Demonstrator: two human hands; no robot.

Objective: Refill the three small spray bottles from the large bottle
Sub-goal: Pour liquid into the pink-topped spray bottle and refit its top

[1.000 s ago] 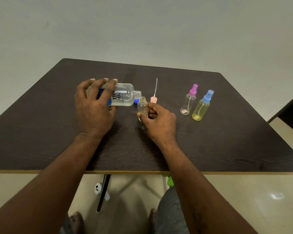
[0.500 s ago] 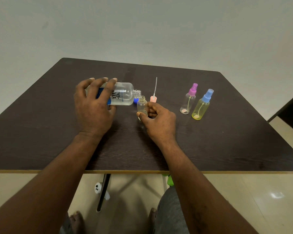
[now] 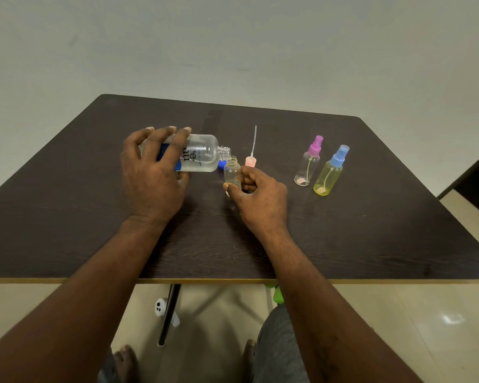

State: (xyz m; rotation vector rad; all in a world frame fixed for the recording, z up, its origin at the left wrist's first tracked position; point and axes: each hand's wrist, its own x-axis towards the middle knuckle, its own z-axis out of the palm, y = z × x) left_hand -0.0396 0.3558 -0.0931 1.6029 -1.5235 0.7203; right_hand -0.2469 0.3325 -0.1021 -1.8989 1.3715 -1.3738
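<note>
Large bottle (image 3: 205,154), left hand (image 3: 152,183) gripping: blue label (image 3: 165,151), letters "re", "nu" readable.

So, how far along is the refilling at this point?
Early. Done: the large bottle is uncapped and the pink spray head stands off on the table. In hand: the left hand tips the large bottle over the open small bottle, held by the right hand. Left: the purple-capped bottle and blue-capped bottle, both still capped.

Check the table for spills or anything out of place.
No spill shows on the table. The pink sprayer stands upside down, tube up, off the open small bottle, as refilling needs. Nothing else looks odd.
</note>
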